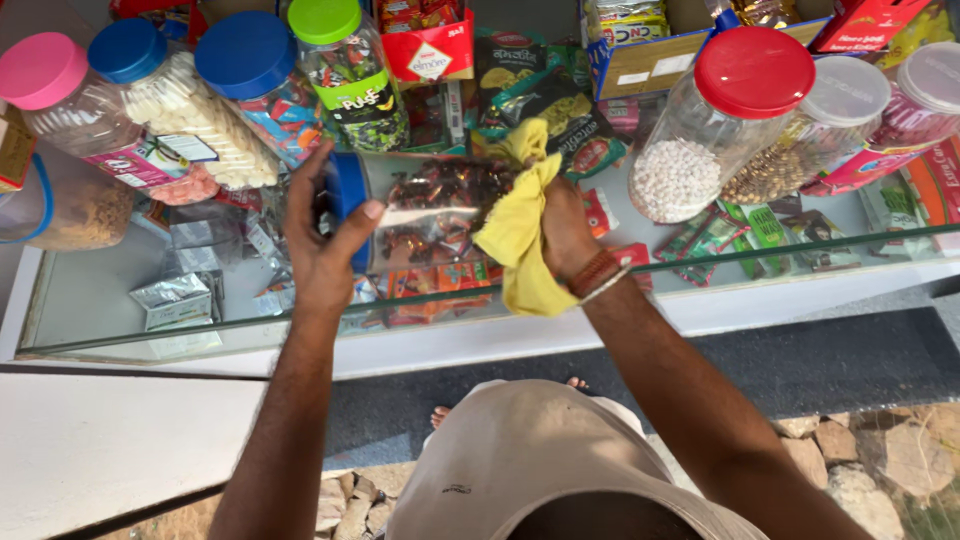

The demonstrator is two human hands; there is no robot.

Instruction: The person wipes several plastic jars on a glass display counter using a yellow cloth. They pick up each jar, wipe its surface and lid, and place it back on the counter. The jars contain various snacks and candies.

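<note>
Head view: jar held near counter edge.

At your glass counter's far edge stands a red carton; silver sachets lie near its left corner, green packets toward the right.

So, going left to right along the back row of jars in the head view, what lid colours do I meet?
Pink-lidded jar → small blue-lidded jar → large blue-lidded jar → green-lidded jar → red-lidded jar → two clear-lidded jars and.
</note>
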